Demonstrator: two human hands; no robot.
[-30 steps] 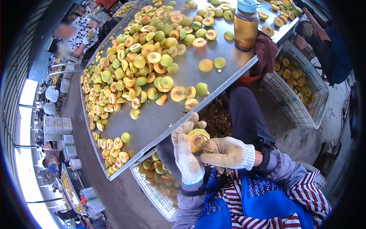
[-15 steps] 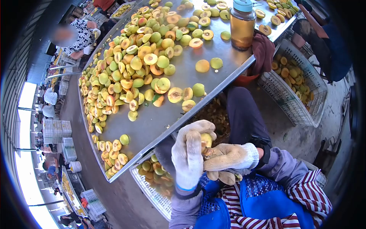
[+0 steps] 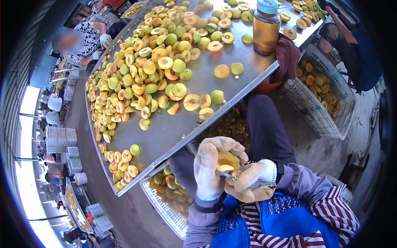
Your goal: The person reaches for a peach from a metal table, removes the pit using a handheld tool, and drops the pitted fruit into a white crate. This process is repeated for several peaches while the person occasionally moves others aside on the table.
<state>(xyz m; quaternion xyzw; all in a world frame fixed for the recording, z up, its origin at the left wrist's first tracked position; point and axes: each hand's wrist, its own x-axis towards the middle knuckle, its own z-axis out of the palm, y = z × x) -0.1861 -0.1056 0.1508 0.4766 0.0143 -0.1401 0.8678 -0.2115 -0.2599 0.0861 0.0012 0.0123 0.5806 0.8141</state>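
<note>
In the head view, my left hand (image 3: 207,165), in a whitish work glove, curls around a yellow peach half (image 3: 227,160), cut side facing up. My right hand (image 3: 253,178), also gloved, is closed and touches the fruit from the right. A small metal-bladed tool (image 3: 224,174) sticks out of its fingers and lies against the peach near the pit area; its handle is hidden in the glove. Both hands are above my lap, just off the near edge of the metal table (image 3: 165,138). A large heap of peach halves (image 3: 144,74) spreads across that table.
A bottle of amber liquid (image 3: 265,31) stands near the table edge beside a dark red cloth (image 3: 286,56). White crates of peach halves stand right (image 3: 308,103) and below left (image 3: 155,202). Across the aisle, a person (image 3: 87,39) wears patterned clothing; another sits at upper right.
Both hands have shifted slightly right and down. My left hand has turned, exposing more of the peach half. The metal blade is now visible between the hands.
</note>
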